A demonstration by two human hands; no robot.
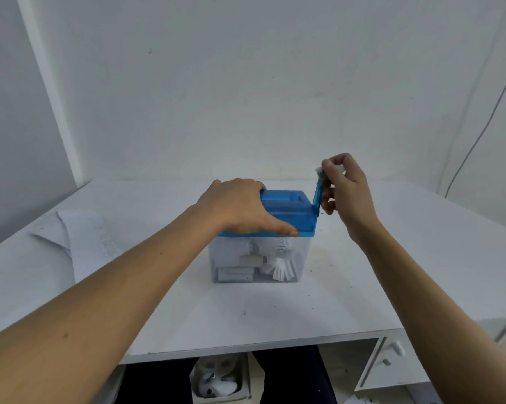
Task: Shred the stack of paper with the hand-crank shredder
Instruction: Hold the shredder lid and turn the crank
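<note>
Standing on the white bench (362,275) (dark-flecked surface), the shredder (260,259) is gripped at its blue lid (286,201) by the left hand (240,208); the right hand (348,191) pinches the raised crank (318,193). Paper sheets (82,237) lie to its left; a cable (479,135) hangs down the white wall (246,83).

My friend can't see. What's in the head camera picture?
A person's left hand holds down a blue hand-crank shredder while the right hand grips its crank. Its clear bin holds shredded paper; more sheets lie on the white table.
</note>
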